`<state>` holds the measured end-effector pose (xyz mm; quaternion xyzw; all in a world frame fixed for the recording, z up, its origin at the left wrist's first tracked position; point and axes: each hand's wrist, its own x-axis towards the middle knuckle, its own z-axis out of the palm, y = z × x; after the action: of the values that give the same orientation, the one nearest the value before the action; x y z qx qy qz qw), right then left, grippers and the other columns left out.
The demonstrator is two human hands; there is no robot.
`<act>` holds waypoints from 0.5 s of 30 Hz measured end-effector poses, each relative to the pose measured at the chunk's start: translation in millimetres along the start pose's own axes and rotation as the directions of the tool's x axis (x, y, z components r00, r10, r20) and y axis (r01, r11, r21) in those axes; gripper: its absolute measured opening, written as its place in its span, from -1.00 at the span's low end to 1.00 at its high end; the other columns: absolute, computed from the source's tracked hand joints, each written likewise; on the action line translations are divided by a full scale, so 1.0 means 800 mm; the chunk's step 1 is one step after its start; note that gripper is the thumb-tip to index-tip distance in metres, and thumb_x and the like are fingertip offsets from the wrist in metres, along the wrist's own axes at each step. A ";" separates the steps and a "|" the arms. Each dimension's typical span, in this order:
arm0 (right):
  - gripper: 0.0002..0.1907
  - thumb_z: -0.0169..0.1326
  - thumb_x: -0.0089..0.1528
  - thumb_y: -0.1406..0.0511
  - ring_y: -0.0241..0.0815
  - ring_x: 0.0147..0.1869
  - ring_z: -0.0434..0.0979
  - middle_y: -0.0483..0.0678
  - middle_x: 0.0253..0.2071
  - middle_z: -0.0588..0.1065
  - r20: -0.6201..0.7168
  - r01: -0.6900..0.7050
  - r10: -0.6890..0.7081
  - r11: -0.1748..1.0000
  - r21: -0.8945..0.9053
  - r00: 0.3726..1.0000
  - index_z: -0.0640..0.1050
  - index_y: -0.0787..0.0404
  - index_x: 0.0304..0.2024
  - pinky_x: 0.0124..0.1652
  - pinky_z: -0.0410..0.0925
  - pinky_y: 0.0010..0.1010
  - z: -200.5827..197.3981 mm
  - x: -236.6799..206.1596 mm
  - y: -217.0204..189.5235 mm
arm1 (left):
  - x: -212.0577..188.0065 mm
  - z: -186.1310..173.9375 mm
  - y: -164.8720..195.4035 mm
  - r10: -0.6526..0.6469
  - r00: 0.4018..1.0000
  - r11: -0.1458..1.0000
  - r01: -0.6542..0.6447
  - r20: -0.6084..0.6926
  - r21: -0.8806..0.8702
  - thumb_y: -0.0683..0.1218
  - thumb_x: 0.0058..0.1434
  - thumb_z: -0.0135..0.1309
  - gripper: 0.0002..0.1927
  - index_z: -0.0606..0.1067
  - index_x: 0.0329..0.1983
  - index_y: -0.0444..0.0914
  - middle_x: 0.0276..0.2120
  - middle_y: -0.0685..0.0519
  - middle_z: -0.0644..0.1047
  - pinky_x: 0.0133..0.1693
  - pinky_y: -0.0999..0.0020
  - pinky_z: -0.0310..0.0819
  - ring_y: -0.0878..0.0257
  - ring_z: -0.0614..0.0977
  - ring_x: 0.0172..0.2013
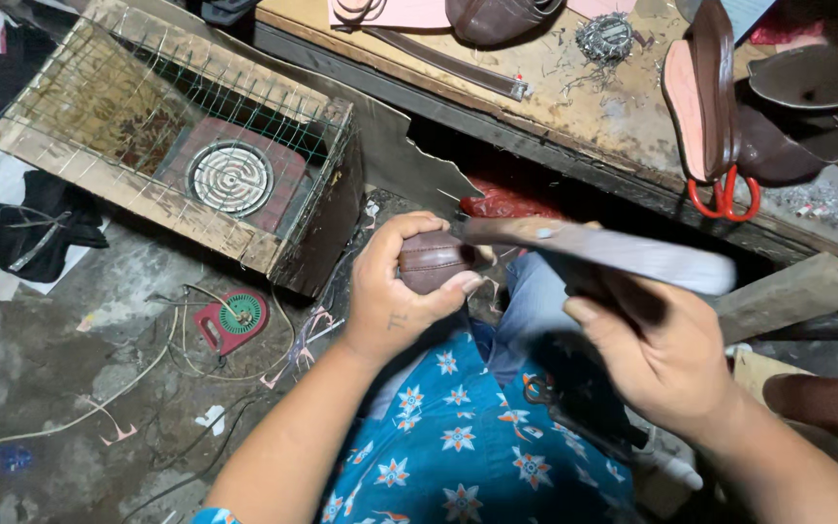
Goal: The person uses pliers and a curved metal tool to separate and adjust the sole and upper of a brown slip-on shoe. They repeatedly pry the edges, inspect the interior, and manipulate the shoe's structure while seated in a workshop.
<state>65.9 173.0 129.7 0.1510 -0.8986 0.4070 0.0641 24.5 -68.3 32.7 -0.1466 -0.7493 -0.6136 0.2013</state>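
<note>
Two hands worked: the left hand (402, 291) grasped a brown leather shoe toe (435, 260), the right hand (654, 349) gripped a blurred flat tool (598, 247).

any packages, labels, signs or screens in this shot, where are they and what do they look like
None clearly in view.
Nearest things: paper scraps on the floor, white, torn, nothing legible.
Left hand grips a brown leather shoe; right hand holds a blurred flat tool.

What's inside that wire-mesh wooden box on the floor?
Inside the wooden box, under its wire mesh, a round coil heater sits on red brick. The box wall hides the near corner.
</note>
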 end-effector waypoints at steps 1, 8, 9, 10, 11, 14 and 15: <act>-0.57 0.11 0.31 0.35 -0.05 -0.26 0.53 0.03 -0.17 0.60 -0.011 -0.131 0.132 0.987 0.091 0.991 0.52 0.27 0.25 -0.16 0.42 -0.40 0.002 0.001 -0.001 | -0.001 -0.002 -0.001 -0.004 1.000 1.000 0.004 0.002 0.022 -0.01 0.00 0.48 -0.37 0.45 0.07 -0.28 0.00 -0.06 0.59 0.07 0.28 0.58 0.12 0.68 -0.02; -0.66 0.09 0.31 0.32 -0.04 -0.01 0.61 0.09 0.03 0.56 0.057 0.129 -0.126 0.991 -0.045 0.990 0.52 0.27 0.13 0.00 0.41 -0.36 0.010 0.007 0.009 | -0.004 -0.012 -0.007 0.049 0.999 0.997 -0.050 0.006 0.051 0.04 0.04 0.47 -0.35 0.44 0.11 -0.27 0.05 -0.08 0.58 0.13 0.26 0.56 0.10 0.67 0.03; -0.68 0.11 0.29 0.32 -0.05 -0.06 0.61 0.08 -0.01 0.57 0.092 0.084 -0.078 0.994 -0.063 0.993 0.55 0.28 0.08 -0.05 0.42 -0.36 0.012 0.006 0.013 | -0.005 -0.012 -0.007 0.050 0.999 0.997 -0.050 0.008 0.055 0.04 0.04 0.47 -0.34 0.43 0.12 -0.27 0.06 -0.08 0.58 0.14 0.26 0.55 0.09 0.66 0.05; -0.71 0.14 0.27 0.31 -0.07 -0.12 0.61 0.07 -0.05 0.57 0.125 0.040 -0.029 0.996 -0.082 0.992 0.58 0.28 0.03 -0.10 0.43 -0.37 0.013 0.004 0.017 | -0.006 -0.012 -0.007 0.052 0.999 0.998 -0.052 0.005 0.039 0.05 0.06 0.45 -0.32 0.42 0.15 -0.29 0.09 -0.12 0.55 0.17 0.25 0.51 0.06 0.63 0.08; -0.69 0.13 0.29 0.31 -0.07 -0.08 0.61 0.08 -0.03 0.57 0.118 0.076 -0.068 0.995 -0.069 0.991 0.57 0.29 0.06 -0.06 0.42 -0.35 0.013 0.003 0.021 | -0.007 -0.012 -0.007 0.062 0.998 0.998 -0.062 0.002 0.024 0.06 0.07 0.43 -0.30 0.40 0.19 -0.30 0.13 -0.15 0.51 0.20 0.23 0.48 0.03 0.61 0.12; -0.61 0.07 0.34 0.31 -0.12 -0.07 0.58 0.07 -0.05 0.56 0.058 0.025 -0.035 0.985 0.169 0.998 0.47 0.30 0.21 -0.06 0.42 -0.34 0.015 0.004 0.031 | 0.002 -0.015 -0.013 -0.087 0.996 0.959 0.076 -0.027 -0.275 0.11 0.19 0.33 -0.31 0.32 0.24 -0.28 0.03 -0.10 0.50 0.14 0.24 0.49 0.09 0.58 0.04; -0.55 0.03 0.36 0.30 -0.17 -0.15 0.56 0.05 -0.10 0.55 0.068 -0.124 0.106 0.915 0.383 0.992 0.41 0.30 0.29 -0.12 0.44 -0.37 0.017 0.006 0.034 | 0.005 -0.016 -0.015 -0.182 0.983 0.897 0.159 -0.016 -0.412 0.13 0.24 0.30 -0.33 0.28 0.24 -0.25 -0.03 -0.06 0.51 0.10 0.25 0.51 0.14 0.59 -0.02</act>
<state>52.8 179.0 102.5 0.1167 -0.8093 0.5755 -0.0116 17.1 -83.5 26.3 -0.1023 -0.6086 -0.7757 0.1320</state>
